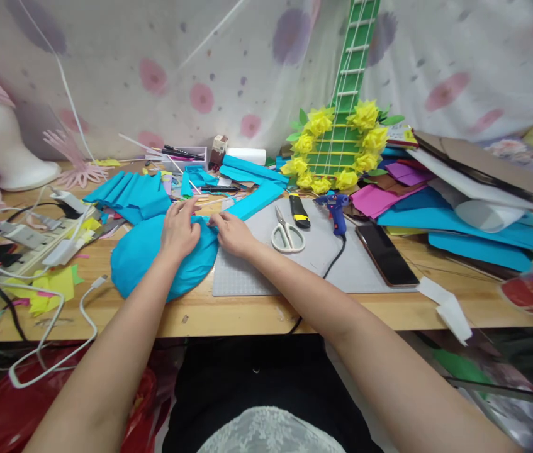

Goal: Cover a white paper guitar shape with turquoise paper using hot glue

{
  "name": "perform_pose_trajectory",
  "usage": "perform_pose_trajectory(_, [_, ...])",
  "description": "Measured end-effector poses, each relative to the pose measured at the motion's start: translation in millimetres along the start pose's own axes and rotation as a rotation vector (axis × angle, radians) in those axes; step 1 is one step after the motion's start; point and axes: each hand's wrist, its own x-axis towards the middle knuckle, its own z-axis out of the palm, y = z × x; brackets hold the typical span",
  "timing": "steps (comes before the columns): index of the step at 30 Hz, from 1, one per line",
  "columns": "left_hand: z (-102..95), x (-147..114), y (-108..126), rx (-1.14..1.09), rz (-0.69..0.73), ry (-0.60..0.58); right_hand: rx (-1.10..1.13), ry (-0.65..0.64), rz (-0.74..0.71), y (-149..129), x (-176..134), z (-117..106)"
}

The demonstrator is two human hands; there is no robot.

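A rounded piece covered in blue crepe paper [141, 248], creased near its edge, lies on the wooden table left of the cutting mat. My left hand [180, 229] rests on top of it, fingers stretched toward its far edge and the thumb lying on the paper. At the upper right edge of the piece my right hand [232, 231] is closed, fingertips pinching the blue paper; the exact fold between them is hidden. A strip of blue paper [259, 200] extends behind my right hand. Pleated blue crepe paper [131, 194] lies just beyond the round piece.
On the grey cutting mat [252, 277] are scissors [287, 233], a black-yellow utility knife [299, 211] and a blue glue gun [336, 211]. A phone [386, 255] overlaps its right edge. Behind stands a green guitar shape [336, 135] with yellow flowers. Cables and a power strip [25, 251] crowd the left.
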Motion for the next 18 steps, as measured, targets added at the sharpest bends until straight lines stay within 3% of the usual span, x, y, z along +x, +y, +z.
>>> perform_pose_trajectory(4, [-3.4, -1, 2, 0.008, -0.097, 0.076, 0.098, 0.019, 0.076, -3, -3, -8])
perform_pose_trajectory(8, [-3.2, -1, -2, -0.014, -0.216, 0.045, 0.178, 0.097, 0.177, -2, -7, -14])
perform_pose_trajectory(18, [-2.6, 2, -3, -0.035, -0.355, 0.005, 0.053, -0.020, 0.051, -4, -12, -7])
